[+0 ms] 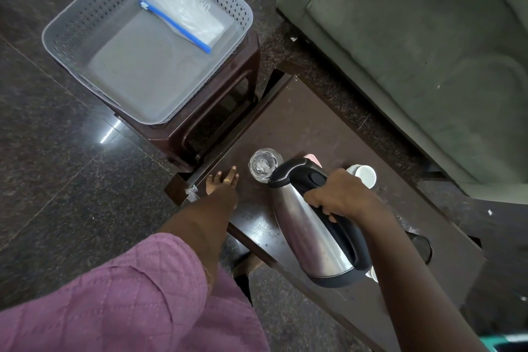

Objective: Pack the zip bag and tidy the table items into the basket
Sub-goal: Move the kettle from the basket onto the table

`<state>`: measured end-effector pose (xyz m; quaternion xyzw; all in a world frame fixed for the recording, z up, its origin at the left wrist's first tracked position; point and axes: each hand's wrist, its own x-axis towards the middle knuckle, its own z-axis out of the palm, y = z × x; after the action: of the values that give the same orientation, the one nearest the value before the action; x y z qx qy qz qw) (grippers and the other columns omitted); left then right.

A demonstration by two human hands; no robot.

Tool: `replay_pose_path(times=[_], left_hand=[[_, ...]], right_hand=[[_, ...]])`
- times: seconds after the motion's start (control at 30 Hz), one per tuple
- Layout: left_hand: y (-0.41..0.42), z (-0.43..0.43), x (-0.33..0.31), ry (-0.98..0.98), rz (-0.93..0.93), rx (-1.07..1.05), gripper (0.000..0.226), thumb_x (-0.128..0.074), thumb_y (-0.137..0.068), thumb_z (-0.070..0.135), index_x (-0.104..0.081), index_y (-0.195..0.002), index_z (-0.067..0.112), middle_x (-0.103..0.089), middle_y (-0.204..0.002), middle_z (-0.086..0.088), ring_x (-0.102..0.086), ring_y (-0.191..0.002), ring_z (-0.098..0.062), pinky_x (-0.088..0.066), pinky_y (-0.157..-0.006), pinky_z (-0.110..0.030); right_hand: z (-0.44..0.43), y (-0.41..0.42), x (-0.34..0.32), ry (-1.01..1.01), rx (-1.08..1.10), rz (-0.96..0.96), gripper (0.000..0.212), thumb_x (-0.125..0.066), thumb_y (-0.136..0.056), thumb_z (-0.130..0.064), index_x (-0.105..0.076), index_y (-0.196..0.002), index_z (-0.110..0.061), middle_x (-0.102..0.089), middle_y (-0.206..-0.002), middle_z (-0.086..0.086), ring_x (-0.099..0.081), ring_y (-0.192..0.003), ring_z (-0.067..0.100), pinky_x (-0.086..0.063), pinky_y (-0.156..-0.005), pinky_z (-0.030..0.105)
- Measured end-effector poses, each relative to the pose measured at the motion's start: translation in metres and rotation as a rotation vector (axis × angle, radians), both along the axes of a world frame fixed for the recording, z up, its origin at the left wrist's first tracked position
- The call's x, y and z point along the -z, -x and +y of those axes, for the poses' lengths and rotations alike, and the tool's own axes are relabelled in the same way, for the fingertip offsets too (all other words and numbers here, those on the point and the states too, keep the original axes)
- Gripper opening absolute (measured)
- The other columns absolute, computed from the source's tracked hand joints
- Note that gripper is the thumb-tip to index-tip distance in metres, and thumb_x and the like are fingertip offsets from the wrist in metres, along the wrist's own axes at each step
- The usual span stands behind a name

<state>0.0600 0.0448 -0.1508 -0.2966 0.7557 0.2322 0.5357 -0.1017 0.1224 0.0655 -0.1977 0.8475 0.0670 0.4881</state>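
Note:
A grey perforated basket (71,28) stands on a dark brown stool, upper left. Inside it lies a clear zip bag (188,14) with a blue zip strip. My right hand (340,194) grips the black handle of a steel electric kettle (303,226), held tilted above the dark brown table (300,123). A clear glass (264,164) stands on the table just beyond the kettle's lid. My left hand (223,181) rests flat on the table's left edge, fingers spread, holding nothing. White cups (364,174) stand behind my right hand.
A green sofa (414,51) fills the upper right, close to the table's far side. The stool (217,111) touches the table's left corner. A black kettle base (420,246) sits on the table, right of my forearm. Something pink (313,158) peeks out behind the kettle. Dark polished floor surrounds everything.

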Motion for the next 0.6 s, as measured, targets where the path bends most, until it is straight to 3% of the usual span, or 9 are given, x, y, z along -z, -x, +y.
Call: replay_pose_path(times=[0.43, 0.6], left_hand=[[-0.007, 0.003, 0.005, 0.009, 0.037, -0.008, 0.08, -0.041, -0.092, 0.016, 0.02, -0.145, 0.026, 0.033, -0.152, 0.011, 0.01, -0.147, -0.024, -0.001, -0.12, -0.045], [-0.007, 0.004, 0.007, 0.016, 0.051, -0.016, 0.082, -0.042, -0.092, 0.014, 0.02, -0.145, 0.026, 0.034, -0.151, 0.012, 0.011, -0.147, -0.024, -0.001, -0.12, -0.045]], right_hand=[[0.015, -0.001, 0.003, 0.021, 0.094, -0.009, 0.014, -0.058, -0.06, -0.019, -0.049, -0.059, -0.007, -0.047, -0.025, -0.004, -0.042, -0.023, 0.008, -0.03, -0.034, 0.013], [0.019, -0.004, 0.003, 0.059, 0.129, -0.006, 0.011, -0.058, -0.058, -0.015, -0.052, -0.054, -0.007, -0.048, -0.028, -0.003, -0.043, -0.026, 0.01, -0.034, -0.04, 0.018]])
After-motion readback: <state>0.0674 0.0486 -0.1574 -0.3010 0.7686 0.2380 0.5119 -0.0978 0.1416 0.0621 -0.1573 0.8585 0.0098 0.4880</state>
